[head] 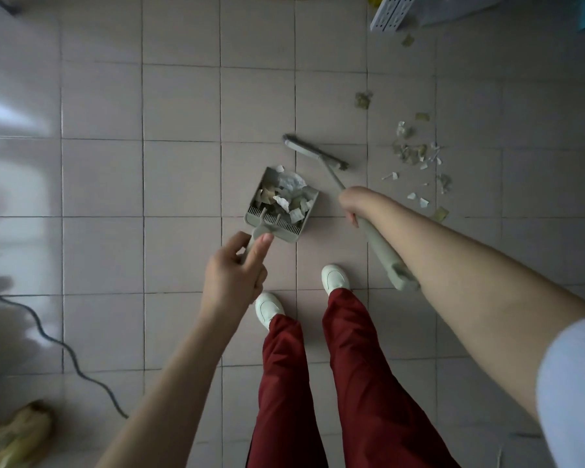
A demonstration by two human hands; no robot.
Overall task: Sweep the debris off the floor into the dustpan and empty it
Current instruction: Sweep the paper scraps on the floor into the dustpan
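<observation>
1. A person stands on a pale tiled floor [183, 103], seen from above, with a dustpan [279, 206] in the left hand [233, 271] and a broom [338, 184] in the right hand [350, 202].
2. The dustpan's long axis runs from its handle, at lower left, up and to the right; its open mouth points away from the person, toward the broom head.
3. The pan is grey-green plastic with a row of comb teeth along its rear edge, and it holds a heap of white and tan paper scraps.
4. The left hand's fingers are curled tight around the dustpan handle, thumb laid along the top.
5. The broom's pole slants from lower right up to its head [314, 152], which lies crosswise just beyond the pan, apart from it.
6. The right hand is wrapped closed around the pole partway along.
7. Loose debris [416, 157] lies scattered on the tiles to the right of the broom head, well apart from the pan.
8. Two white shoes [335, 278] and red trousers [358, 366] show below the pan.
</observation>
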